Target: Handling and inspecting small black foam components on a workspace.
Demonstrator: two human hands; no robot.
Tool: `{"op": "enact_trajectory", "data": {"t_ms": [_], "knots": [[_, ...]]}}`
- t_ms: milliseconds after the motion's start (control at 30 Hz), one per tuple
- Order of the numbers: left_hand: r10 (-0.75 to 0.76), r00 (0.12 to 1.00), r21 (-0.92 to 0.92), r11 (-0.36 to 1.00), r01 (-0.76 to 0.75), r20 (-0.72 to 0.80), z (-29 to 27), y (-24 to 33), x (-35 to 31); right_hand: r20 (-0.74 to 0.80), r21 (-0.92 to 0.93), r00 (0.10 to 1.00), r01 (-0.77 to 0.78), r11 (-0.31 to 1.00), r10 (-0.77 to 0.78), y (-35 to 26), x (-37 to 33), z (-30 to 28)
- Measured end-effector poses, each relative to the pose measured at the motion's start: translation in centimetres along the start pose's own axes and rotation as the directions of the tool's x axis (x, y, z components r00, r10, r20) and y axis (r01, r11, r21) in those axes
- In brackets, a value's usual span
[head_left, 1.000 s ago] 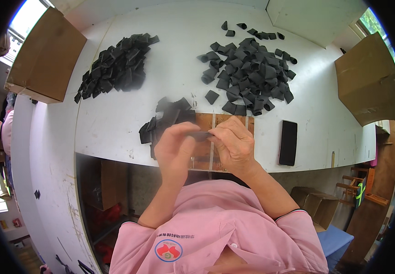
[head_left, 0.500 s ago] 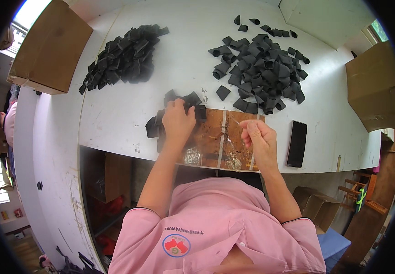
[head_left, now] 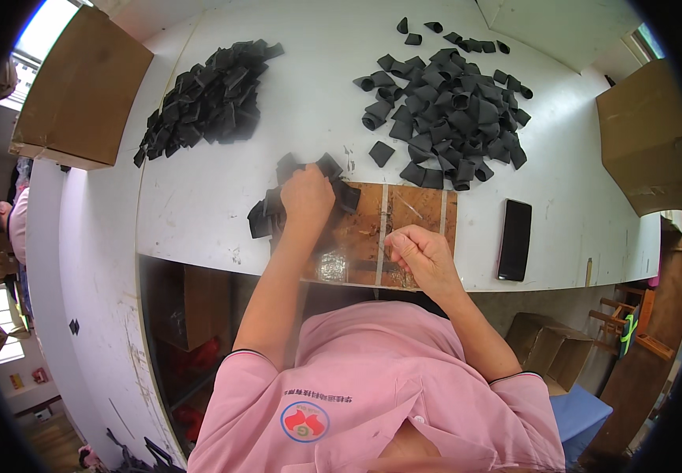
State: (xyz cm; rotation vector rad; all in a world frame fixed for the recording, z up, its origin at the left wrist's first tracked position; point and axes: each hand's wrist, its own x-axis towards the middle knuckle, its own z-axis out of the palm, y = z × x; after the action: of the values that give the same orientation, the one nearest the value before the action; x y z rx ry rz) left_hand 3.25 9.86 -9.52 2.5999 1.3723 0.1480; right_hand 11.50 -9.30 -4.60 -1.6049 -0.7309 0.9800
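Scraps of black material [head_left: 297, 193] lie in a small cluster at the near middle of the white table [head_left: 309, 102], half on the bare top and half on the left end of a brown wooden board [head_left: 404, 217]. We see our left hand [head_left: 306, 197] pressed down on this cluster, fingers curled over the pieces and gripping them. Our right hand [head_left: 422, 254] rests on the board's near edge, closed into a loose fist; we cannot tell whether it pinches anything.

Beyond the board lie 2 larger heaps of the same black pieces: the left heap [head_left: 207, 98] of flatter pieces, the right heap [head_left: 447, 110] of curled, rolled ones, with 1 loose square piece [head_left: 381, 153] just off its near edge. A black phone [head_left: 514, 239] lies flat to the right of the board, apart from it. 2 cardboard boxes flank the table, 1 at the far left [head_left: 80, 87] and 1 at the right [head_left: 647, 134].
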Motion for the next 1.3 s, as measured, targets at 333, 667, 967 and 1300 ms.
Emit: {"op": "enact_trajectory", "data": {"t_ms": [333, 667, 967, 1300], "knots": [[-0.155, 0.988, -0.641, 0.757, 0.127, 0.013, -2.1, -3.4, -0.9, 0.016, -0.105, 0.995, 0.102, 0.989, -0.101, -0.6, -1.1, 0.3], [0.132, 0.940, -0.905, -0.259, 0.338, 0.314, -7.0, 1.9, -9.9, -0.141, -0.219, 0.842, 0.486, 0.846, -0.521, -4.4, -1.8, 2.7], [0.062, 0.990, -0.990, 0.076, 0.122, 0.127, -6.9, 4.4, -11.3, -0.100, -0.589, 0.628, 0.588, 0.555, -0.772, -3.7, -1.5, 1.7], [0.280, 0.895, -0.668, -0.595, 0.446, 0.349, -7.6, 4.0, -11.0, -0.167, 0.041, 0.956, 0.252, 0.967, -0.242, -2.0, -0.5, 1.1]]}}
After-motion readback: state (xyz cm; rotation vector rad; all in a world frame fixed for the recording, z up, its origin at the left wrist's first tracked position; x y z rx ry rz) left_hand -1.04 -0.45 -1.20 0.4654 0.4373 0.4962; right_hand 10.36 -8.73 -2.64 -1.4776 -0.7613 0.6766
